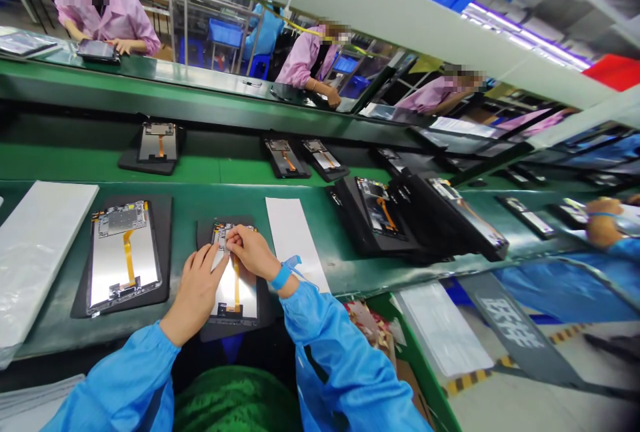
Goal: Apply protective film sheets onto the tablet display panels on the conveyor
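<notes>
An opened tablet (249, 289) lies in front of me on a dark foam pad (213, 333), its silver back, orange ribbon cable and circuit board showing. My left hand (196, 289) rests along its left side, fingers stretched out towards the board. At the board, my right hand (253, 252) is closed in a pinch; whatever sits between the fingertips is too small to make out. A blue strap (283, 275) circles my right wrist. To the left, a second opened tablet (113, 262) lies on its own dark pad.
White sheets in clear plastic (43, 259) lie at far left, a white card (295, 235) right of my hands. Dark foam trays (350, 229) with more tablets stand further right. Several tablets line the green belt (220, 165) behind. Co-workers in pink sit opposite; another person's hand (603, 222) is at right.
</notes>
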Demonstrator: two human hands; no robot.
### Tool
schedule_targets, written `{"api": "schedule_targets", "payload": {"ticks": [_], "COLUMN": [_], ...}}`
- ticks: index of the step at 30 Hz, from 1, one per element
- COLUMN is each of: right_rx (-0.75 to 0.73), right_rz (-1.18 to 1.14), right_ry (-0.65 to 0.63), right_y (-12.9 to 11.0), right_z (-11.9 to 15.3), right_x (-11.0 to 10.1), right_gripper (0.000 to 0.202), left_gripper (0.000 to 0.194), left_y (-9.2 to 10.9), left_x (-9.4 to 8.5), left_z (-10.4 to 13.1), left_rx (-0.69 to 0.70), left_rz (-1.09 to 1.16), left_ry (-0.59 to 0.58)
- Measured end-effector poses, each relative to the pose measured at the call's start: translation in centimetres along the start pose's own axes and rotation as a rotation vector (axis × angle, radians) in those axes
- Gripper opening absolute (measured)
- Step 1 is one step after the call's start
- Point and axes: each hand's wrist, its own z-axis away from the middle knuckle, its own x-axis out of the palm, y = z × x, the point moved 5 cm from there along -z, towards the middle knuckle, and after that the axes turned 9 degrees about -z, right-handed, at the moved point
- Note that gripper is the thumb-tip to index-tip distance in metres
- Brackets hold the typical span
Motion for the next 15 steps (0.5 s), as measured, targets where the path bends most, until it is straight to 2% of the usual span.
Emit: {"api": "schedule_targets", "payload": {"ticks": [6, 9, 11, 15], "right_rx": [-0.112, -0.183, -0.222, -0.305], "right_rz": [0.070, 0.010, -0.017, 0.109], "right_ry": [0.012, 0.057, 0.038, -0.005], "right_y": [-0.3, -0.2, -0.2, -0.8], "right_z": [0.5, 1.0, 1.3, 1.5], "right_x": [-0.1, -0.8, -0.9, -0.2], "right_gripper": [0.020, 0.025, 0.027, 0.018], "left_gripper": [0.049, 0.045, 0.044, 0.045], "left_y": [0.7, 1.0, 1.0, 0.6], "left_x": [-0.8, -1.0, -0.8, -0.4], "left_z": [-0.8, -1.1, -1.3, -1.4], "left_rx": [-0.016, -0.006, 0.003, -0.004], "left_rz": [-0.056, -0.087, -0.096, -0.142], "left_ry": [-0.038, -0.053, -0.069, -0.088]}}
